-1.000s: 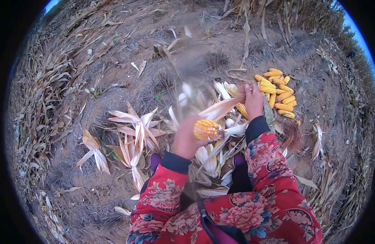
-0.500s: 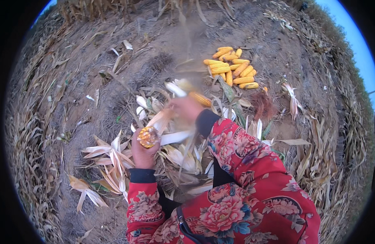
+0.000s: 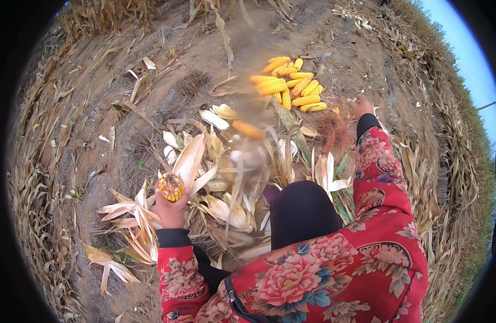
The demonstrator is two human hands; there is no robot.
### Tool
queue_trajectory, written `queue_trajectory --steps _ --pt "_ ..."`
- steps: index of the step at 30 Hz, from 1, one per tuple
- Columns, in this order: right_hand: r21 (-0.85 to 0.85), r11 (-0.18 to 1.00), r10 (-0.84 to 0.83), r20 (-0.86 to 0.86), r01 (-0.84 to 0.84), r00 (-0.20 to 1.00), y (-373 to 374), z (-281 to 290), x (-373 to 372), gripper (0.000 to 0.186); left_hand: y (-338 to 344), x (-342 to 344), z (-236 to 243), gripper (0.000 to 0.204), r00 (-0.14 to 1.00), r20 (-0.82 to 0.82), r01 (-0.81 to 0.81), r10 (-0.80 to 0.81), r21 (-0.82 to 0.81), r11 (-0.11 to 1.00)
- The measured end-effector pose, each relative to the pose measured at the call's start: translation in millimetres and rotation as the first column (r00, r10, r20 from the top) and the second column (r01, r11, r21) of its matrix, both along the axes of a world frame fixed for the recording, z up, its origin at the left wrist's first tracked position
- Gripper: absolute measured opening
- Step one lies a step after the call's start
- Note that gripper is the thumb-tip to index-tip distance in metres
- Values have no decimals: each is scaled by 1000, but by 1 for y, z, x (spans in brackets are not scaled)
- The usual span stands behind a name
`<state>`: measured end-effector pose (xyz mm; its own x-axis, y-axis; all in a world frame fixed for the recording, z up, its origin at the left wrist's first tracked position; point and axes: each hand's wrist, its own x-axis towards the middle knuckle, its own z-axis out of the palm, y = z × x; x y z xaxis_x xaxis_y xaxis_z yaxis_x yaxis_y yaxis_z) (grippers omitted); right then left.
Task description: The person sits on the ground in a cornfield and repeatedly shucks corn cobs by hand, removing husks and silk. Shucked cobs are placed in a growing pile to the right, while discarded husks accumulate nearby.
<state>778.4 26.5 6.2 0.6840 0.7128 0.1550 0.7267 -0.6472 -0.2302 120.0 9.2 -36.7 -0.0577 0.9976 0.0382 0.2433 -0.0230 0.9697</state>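
My left hand is closed around an ear of corn, its kernelled end turned up. Pale husk leaves stand out from that ear, peeled back on its far side. Out to the right, my right hand is stretched away from the body, its fingers apart and nothing seen in them. Beside it on the ground lies a reddish-brown clump of corn silk. To its left is a heap of bare yellow corn ears. Another yellow ear lies among husks in the middle, partly blurred.
Husked-off leaves lie left of my left hand, and unpeeled ears lie in front of me. My dark-trousered knee rises between the arms. Dry stalks border the bare soil on the sides.
My right hand has swung from beside the held ear out to the far right, over the corn silk. My left hand, still gripping the ear, has shifted slightly left.
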Motion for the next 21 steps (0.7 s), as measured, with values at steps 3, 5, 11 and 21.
queue_trajectory --steps 3,5,11,21 --pt "299 922 312 -197 -246 929 31 46 -80 49 0 9 23 51 988 157 9 -2 -39 999" --pt "571 747 617 -403 -341 676 38 79 -196 37 2 9 25 55 979 206 16 1 -79 997" --pt "482 147 968 -251 -864 25 0 93 -457 52 9 0 45 48 893 447 26 55 -173 985" --pt "70 154 932 -341 -986 122 1 -7 -490 33 10 -14 39 31 723 657 -140 216 -167 976"
